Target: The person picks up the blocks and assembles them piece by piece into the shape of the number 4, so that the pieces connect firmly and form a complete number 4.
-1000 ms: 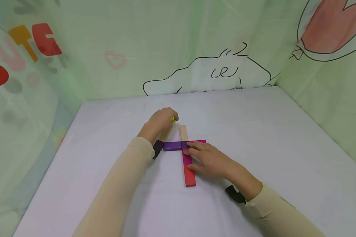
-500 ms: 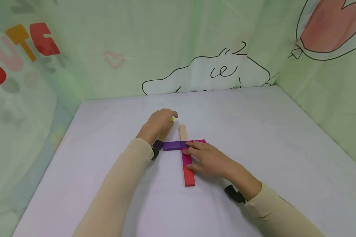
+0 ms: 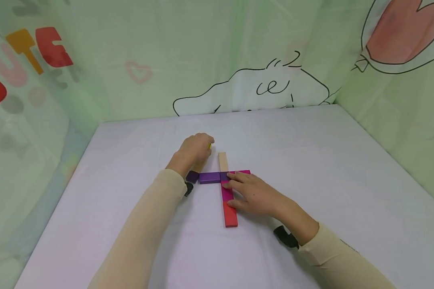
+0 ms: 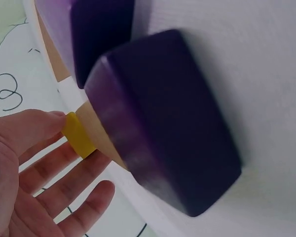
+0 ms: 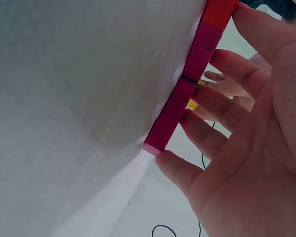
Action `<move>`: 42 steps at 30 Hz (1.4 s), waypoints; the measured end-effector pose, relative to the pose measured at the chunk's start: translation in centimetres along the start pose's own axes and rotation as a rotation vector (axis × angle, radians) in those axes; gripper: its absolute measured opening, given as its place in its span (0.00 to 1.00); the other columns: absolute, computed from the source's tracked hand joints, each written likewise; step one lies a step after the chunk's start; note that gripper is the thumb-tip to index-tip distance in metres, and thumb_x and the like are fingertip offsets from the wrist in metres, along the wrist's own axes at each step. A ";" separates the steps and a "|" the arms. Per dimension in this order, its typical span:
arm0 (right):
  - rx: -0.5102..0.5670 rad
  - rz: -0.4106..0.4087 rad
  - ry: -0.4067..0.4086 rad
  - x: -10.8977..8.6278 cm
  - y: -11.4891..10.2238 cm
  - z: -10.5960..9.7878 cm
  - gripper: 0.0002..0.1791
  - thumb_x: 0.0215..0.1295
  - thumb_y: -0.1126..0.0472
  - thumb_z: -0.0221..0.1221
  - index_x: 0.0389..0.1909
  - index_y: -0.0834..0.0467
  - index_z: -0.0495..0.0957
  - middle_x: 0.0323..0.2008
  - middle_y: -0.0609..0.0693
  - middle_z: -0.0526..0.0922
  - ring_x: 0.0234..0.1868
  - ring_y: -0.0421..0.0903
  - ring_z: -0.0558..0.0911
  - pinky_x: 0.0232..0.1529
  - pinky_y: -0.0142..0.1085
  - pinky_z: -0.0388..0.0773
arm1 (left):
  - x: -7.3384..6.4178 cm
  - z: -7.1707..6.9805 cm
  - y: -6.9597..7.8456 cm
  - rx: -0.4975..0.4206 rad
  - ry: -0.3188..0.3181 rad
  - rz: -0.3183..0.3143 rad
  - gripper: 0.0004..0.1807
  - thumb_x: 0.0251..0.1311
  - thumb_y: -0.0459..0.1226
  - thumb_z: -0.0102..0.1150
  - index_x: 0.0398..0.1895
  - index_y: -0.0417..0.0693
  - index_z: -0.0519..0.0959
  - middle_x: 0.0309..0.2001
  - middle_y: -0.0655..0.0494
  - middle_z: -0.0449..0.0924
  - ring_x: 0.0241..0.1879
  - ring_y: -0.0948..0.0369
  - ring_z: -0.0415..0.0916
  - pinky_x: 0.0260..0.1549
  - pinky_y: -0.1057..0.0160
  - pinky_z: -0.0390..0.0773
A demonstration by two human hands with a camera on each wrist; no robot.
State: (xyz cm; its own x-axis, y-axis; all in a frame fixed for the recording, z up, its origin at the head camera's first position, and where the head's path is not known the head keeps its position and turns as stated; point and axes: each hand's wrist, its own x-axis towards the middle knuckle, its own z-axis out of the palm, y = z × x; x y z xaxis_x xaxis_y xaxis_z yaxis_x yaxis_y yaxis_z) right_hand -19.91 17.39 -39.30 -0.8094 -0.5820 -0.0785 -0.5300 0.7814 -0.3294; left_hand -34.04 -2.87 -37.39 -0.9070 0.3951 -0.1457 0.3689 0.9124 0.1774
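Observation:
My left hand (image 3: pixel 193 150) pinches a small yellow block (image 4: pixel 80 136) between thumb and fingers, at the far end of a plain wooden block (image 3: pixel 200 165). A dark purple block (image 4: pixel 167 123) lies at that wooden block's near end. Beside it, a purple block (image 3: pixel 209 178) leads right to the middle of a cross of blocks. My right hand (image 3: pixel 258 196) rests spread fingertips along the magenta block (image 3: pixel 227 194), the red block (image 3: pixel 230 217) and the rightward magenta block (image 3: pixel 243 172), partly covering them.
A second plain wooden block (image 3: pixel 222 161) points away from the middle of the cross. All the blocks lie on a white-covered table (image 3: pixel 311 160). Printed cloth walls (image 3: pixel 202 48) enclose its back and sides.
The left hand shifts slightly left and nearer while keeping the yellow block, of which less shows. The right hand and the cross of blocks stay essentially in place.

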 end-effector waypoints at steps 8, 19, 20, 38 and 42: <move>0.004 -0.007 0.009 0.0 0.1 0.0 0.30 0.70 0.47 0.65 0.68 0.56 0.76 0.76 0.57 0.68 0.77 0.58 0.65 0.75 0.57 0.63 | 0.0 -0.1 0.0 0.004 -0.012 -0.001 0.22 0.74 0.37 0.52 0.70 0.50 0.77 0.70 0.51 0.76 0.70 0.51 0.72 0.67 0.49 0.74; 0.001 -0.013 0.009 -0.1 0.1 0.0 0.29 0.71 0.48 0.64 0.68 0.56 0.76 0.76 0.58 0.68 0.77 0.59 0.65 0.75 0.57 0.62 | 0.0 0.0 0.1 0.005 -0.017 0.000 0.22 0.75 0.35 0.52 0.69 0.50 0.77 0.70 0.51 0.76 0.69 0.51 0.73 0.68 0.49 0.73; 0.001 -0.008 0.007 -0.1 0.0 -0.1 0.29 0.71 0.48 0.64 0.68 0.56 0.76 0.76 0.58 0.68 0.77 0.59 0.65 0.75 0.57 0.62 | 0.0 0.1 0.1 0.000 -0.019 -0.001 0.22 0.75 0.35 0.52 0.69 0.50 0.77 0.70 0.51 0.76 0.69 0.51 0.73 0.68 0.49 0.73; -0.006 -0.031 0.022 -0.1 0.2 0.1 0.28 0.71 0.48 0.64 0.68 0.56 0.76 0.75 0.58 0.69 0.76 0.58 0.67 0.75 0.57 0.63 | -0.3 0.6 0.4 -0.025 -0.008 0.038 0.22 0.72 0.36 0.54 0.67 0.49 0.79 0.66 0.51 0.79 0.67 0.52 0.74 0.67 0.49 0.74; -0.010 -0.037 0.027 -0.1 0.2 0.2 0.28 0.71 0.48 0.64 0.68 0.55 0.76 0.75 0.58 0.69 0.76 0.57 0.67 0.75 0.57 0.63 | -0.4 0.7 0.4 -0.016 -0.013 0.031 0.22 0.72 0.36 0.53 0.68 0.50 0.78 0.67 0.52 0.79 0.67 0.52 0.75 0.67 0.49 0.74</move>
State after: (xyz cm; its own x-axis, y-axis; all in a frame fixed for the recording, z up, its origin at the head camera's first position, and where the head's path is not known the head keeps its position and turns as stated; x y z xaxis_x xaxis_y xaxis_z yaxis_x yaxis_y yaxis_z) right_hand -19.90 17.56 -39.52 -0.7959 -0.6041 -0.0406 -0.5619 0.7619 -0.3222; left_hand -33.40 -2.55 -37.91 -0.8924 0.4246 -0.1525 0.3934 0.8978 0.1979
